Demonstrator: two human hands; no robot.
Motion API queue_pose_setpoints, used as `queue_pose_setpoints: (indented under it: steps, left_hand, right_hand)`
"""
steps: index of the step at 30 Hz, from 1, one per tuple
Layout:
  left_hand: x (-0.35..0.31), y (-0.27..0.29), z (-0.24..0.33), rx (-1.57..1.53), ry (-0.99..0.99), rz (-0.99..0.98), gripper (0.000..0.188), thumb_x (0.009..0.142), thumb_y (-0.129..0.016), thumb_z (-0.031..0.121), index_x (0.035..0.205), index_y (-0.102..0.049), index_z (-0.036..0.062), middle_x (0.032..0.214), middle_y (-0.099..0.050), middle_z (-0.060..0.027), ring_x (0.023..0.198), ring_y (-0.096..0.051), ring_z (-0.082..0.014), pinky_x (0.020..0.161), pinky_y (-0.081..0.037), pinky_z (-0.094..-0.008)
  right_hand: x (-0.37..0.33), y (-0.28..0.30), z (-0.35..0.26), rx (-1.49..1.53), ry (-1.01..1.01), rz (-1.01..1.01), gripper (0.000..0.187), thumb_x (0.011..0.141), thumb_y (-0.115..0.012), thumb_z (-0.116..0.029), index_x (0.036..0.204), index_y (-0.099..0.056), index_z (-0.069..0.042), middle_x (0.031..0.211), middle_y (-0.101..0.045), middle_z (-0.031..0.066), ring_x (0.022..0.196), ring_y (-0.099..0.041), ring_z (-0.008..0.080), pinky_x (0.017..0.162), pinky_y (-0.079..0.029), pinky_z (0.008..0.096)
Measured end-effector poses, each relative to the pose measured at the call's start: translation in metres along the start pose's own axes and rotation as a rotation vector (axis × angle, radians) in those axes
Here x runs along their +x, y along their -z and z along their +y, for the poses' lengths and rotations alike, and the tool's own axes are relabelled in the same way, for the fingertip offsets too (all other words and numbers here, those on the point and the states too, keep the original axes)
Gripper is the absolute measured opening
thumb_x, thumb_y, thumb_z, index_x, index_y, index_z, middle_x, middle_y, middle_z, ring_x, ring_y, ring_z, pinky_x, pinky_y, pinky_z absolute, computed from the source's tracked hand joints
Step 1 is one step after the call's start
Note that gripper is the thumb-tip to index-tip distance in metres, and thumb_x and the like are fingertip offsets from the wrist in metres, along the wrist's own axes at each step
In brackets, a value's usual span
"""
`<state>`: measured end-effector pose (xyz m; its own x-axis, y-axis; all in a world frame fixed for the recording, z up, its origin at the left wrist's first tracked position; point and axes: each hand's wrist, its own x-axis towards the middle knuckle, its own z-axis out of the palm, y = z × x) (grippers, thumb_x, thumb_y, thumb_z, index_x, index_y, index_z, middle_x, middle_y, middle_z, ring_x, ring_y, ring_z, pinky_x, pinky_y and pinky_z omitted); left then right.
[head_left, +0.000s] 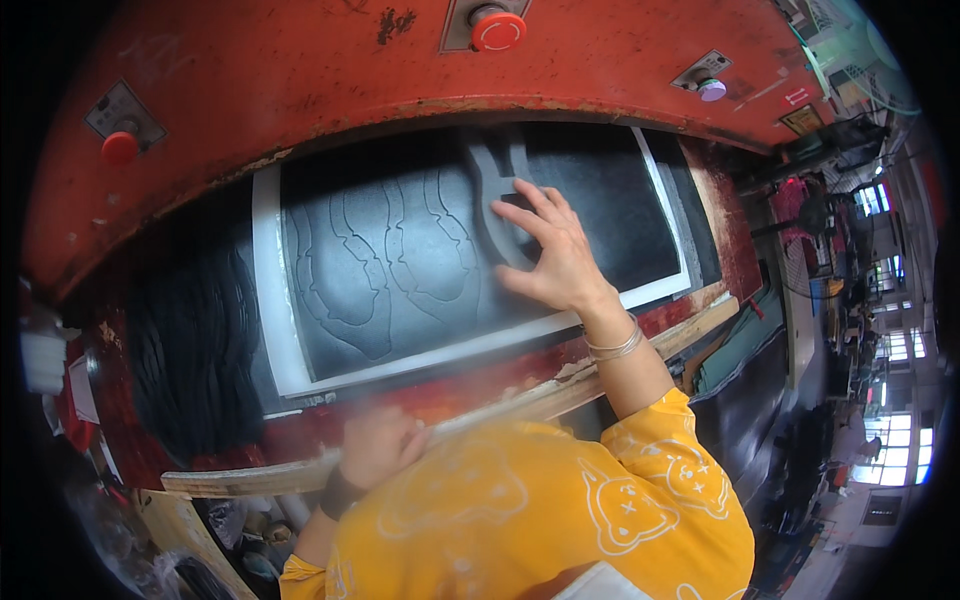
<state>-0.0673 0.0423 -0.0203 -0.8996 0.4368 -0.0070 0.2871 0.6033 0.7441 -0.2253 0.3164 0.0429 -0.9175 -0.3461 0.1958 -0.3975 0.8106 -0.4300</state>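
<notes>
My right hand (550, 245) reaches over a grey cutting die (485, 190), a curved metal outline with two long arms. Its fingertips and thumb are curved onto the die's edges, and the palm hides part of it. The die lies on a black sheet (420, 315), which has several curved, shoe-upper-like outlines cut into it left of the die. Near the front edge, my left hand (380, 445) is held close to my body, its fingers curled in a loose fist, slightly blurred, with nothing visible in it.
A white board (273, 300) shows around the black sheet. Dark strips (195, 340) are piled at the left. Above hangs a red machine head (330, 70) with a red push button (497, 30). Wooden edging (520, 405) runs along the front.
</notes>
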Motion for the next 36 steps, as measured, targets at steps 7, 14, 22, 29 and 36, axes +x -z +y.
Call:
queue_pose_setpoints:
  steps: [7, 14, 22, 29, 36]
  left_hand:
    - [0.012, 0.008, 0.004, 0.005, 0.032, 0.018, 0.016, 0.074, -0.072, 0.015, 0.067, -0.063, 0.0044, 0.065, -0.057, -0.0096, 0.062, -0.059, -0.0287, 0.054, -0.046, -0.0383]
    - [0.019, -0.008, 0.012, 0.023, -0.110, 0.162, 0.008, 0.075, -0.068, 0.006, 0.071, -0.062, 0.0020, 0.070, -0.057, -0.0122, 0.068, -0.058, -0.0312, 0.061, -0.045, -0.0384]
    - [0.016, -0.018, 0.011, 0.052, -0.108, 0.353, 0.011, 0.080, -0.067, 0.009, 0.073, -0.062, 0.0007, 0.069, -0.058, -0.0135, 0.065, -0.058, -0.0314, 0.060, -0.045, -0.0381]
    - [-0.002, -0.046, 0.012, 0.188, 0.011, 0.374, 0.023, 0.081, -0.068, 0.019, 0.068, -0.062, 0.0016, 0.065, -0.056, -0.0135, 0.061, -0.058, -0.0315, 0.055, -0.044, -0.0390]
    - [0.001, -0.047, 0.009, 0.275, 0.085, 0.356, 0.032, 0.082, -0.067, 0.025, 0.062, -0.058, 0.0015, 0.065, -0.056, -0.0139, 0.061, -0.057, -0.0350, 0.055, -0.042, -0.0417]
  right_hand:
    - [0.002, -0.008, 0.010, -0.087, 0.024, 0.041, 0.062, 0.063, -0.074, -0.025, 0.122, -0.060, -0.017, 0.138, -0.043, 0.0156, 0.127, -0.035, 0.0438, 0.102, -0.034, 0.0490]
    - [0.010, 0.048, 0.089, 0.108, -0.044, 1.031, 0.060, 0.088, -0.059, -0.030, 0.135, -0.041, 0.002, 0.144, -0.032, 0.0234, 0.136, -0.025, 0.0387, 0.111, -0.022, 0.0467]
    - [0.027, 0.117, 0.115, 0.074, -0.168, 1.327, 0.074, 0.093, -0.052, -0.037, 0.143, -0.020, 0.006, 0.146, -0.019, 0.0305, 0.137, -0.018, 0.0415, 0.114, -0.013, 0.0480]
    - [-0.150, 0.041, 0.083, 0.285, -0.100, 0.648, 0.038, 0.089, -0.057, -0.012, 0.124, -0.051, 0.001, 0.116, -0.057, 0.0141, 0.112, -0.053, 0.0221, 0.098, -0.039, 0.0358]
    - [-0.193, -0.002, 0.041, 0.010, 0.062, -0.153, 0.025, 0.080, -0.067, -0.023, 0.098, -0.067, -0.007, 0.093, -0.058, 0.0146, 0.091, -0.053, 0.0338, 0.080, -0.044, 0.0420]
